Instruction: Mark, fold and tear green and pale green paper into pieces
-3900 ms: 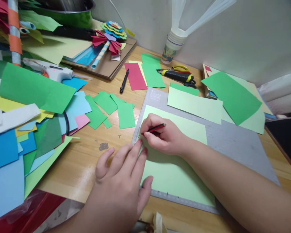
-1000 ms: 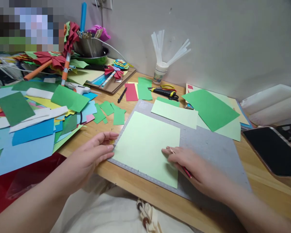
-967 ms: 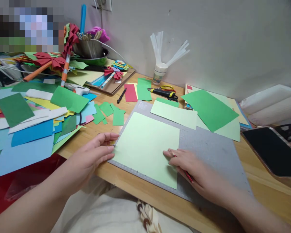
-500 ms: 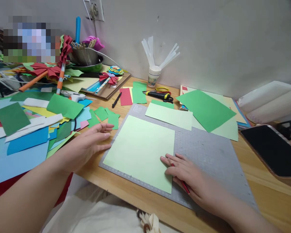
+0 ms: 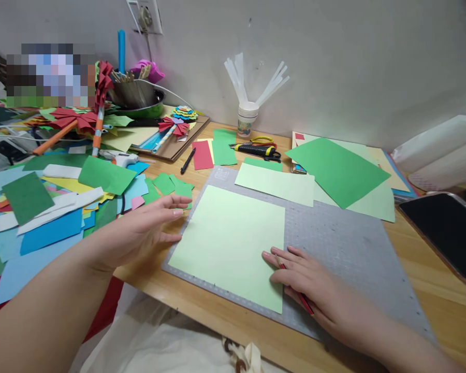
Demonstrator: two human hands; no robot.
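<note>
A pale green sheet of paper [image 5: 229, 243] lies flat on the grey cutting mat [image 5: 341, 254]. My right hand [image 5: 310, 285] rests at the sheet's right edge, fingertips on the paper, with a red pencil [image 5: 305, 304] held among its fingers. Beside the left edge of the sheet is my left hand [image 5: 151, 228], fingers apart and holding nothing. Behind the sheet a narrower pale green strip [image 5: 275, 185] lies across the mat. Small green paper pieces [image 5: 163, 183] lie just beyond my left hand.
Loose coloured paper [image 5: 50, 233] is heaped at the left, near a hot glue gun [image 5: 122, 158]. A utility knife [image 5: 256, 150], scissors and a paper cup [image 5: 247, 119] with white strips stand toward the wall. A green sheet [image 5: 337, 171] and a phone [image 5: 446, 233] lie right.
The view has shifted slightly, so the things on the table sit a little differently in the picture. Both hands keep nearly the same places beside the pale green sheet.
</note>
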